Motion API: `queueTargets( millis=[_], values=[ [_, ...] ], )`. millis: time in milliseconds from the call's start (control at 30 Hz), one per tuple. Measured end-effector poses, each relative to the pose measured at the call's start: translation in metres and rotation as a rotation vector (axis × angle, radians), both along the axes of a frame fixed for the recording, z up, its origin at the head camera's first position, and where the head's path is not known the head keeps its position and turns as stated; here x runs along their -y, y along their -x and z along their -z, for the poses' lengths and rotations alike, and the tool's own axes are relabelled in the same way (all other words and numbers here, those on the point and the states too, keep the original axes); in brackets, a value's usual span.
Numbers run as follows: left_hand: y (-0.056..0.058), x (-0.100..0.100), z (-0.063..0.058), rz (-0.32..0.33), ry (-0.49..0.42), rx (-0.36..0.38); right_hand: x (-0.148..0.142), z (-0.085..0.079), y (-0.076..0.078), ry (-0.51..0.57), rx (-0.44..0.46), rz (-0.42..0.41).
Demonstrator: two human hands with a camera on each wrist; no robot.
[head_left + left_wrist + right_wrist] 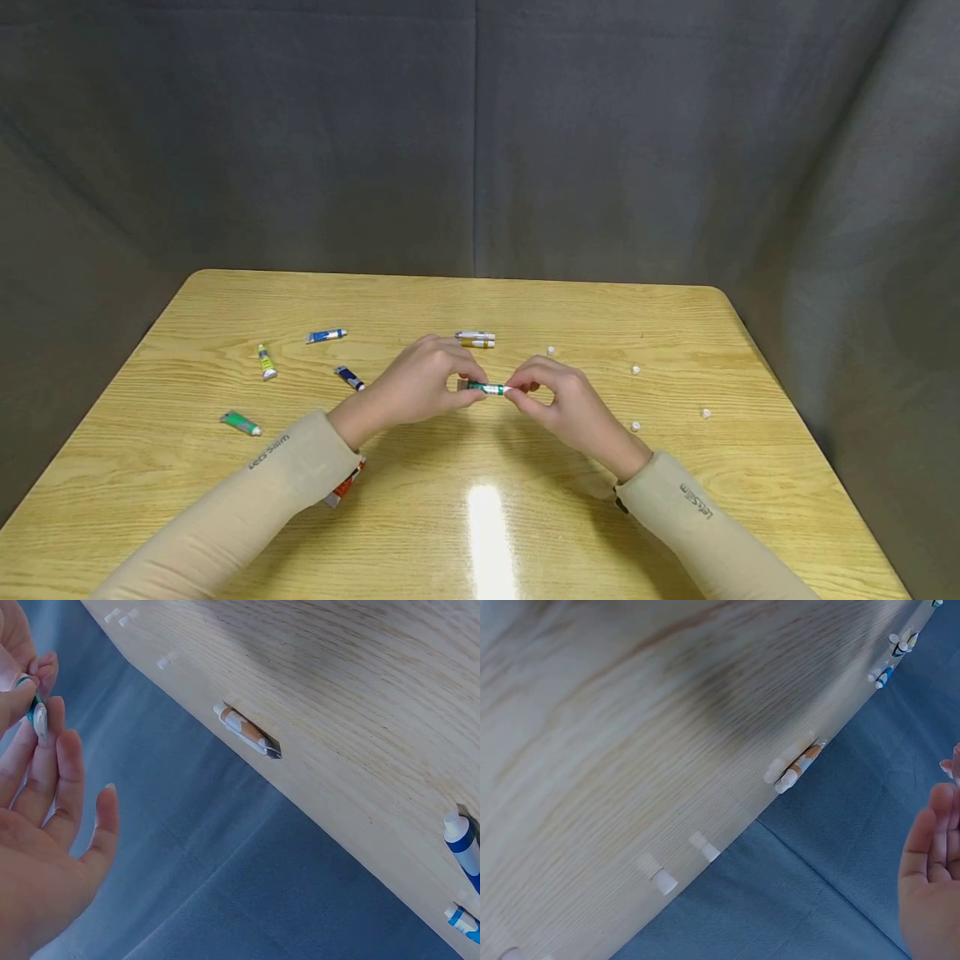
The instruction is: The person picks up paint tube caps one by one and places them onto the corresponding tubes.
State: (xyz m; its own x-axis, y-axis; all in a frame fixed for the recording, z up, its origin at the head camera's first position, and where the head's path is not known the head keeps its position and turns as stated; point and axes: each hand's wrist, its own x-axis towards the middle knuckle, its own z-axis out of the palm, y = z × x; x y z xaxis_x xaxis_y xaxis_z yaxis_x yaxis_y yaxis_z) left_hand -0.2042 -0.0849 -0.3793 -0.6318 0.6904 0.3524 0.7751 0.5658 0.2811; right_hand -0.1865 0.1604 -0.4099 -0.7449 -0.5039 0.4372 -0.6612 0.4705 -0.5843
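Over the middle of the table, my left hand pinches a small dark-green paint tube by its body, between thumb and fingers. The tube lies level, its flat crimped end to the left. My right hand pinches the white cap end from the other side. In the left wrist view the tube shows end-on between the fingertips, while the other fingers of the left hand spread out. Only part of the right hand appears at the edge of the right wrist view; its grip there is out of frame.
Just beyond the hands lie an ochre tube and a silvery one. Leftward are blue, yellow, navy and light-green tubes. A red tube is partly under the left forearm. Several white caps dot the right side.
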Motion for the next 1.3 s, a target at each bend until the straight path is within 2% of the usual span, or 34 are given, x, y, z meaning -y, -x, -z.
queueTargets(
  millis=[233, 500, 767, 933, 1300],
  values=[
    [0.0003, 0.0004, 0.0014, -0.007, 0.007, 0.018, -0.0016, 0.0014, -0.0005, -0.004, -0.007, -0.013],
    [0.0019, 0.0031, 0.0038, -0.021, 0.003, 0.031, -0.0029, 0.0044, 0.0, -0.007, -0.14, -0.025],
    [0.0007, 0.0027, 0.0023, -0.006, -0.005, 0.03, -0.0017, 0.0044, 0.0005, -0.008, -0.197, -0.032],
    [-0.0007, 0.0012, 0.0011, 0.002, -0.012, 0.017, -0.0011, 0.0055, 0.0004, 0.001, -0.191, -0.03],
    [-0.0019, 0.0009, 0.0024, -0.004, 0.0, -0.053, -0.0005, 0.0042, -0.0015, 0.014, -0.083, -0.035]
  ],
)
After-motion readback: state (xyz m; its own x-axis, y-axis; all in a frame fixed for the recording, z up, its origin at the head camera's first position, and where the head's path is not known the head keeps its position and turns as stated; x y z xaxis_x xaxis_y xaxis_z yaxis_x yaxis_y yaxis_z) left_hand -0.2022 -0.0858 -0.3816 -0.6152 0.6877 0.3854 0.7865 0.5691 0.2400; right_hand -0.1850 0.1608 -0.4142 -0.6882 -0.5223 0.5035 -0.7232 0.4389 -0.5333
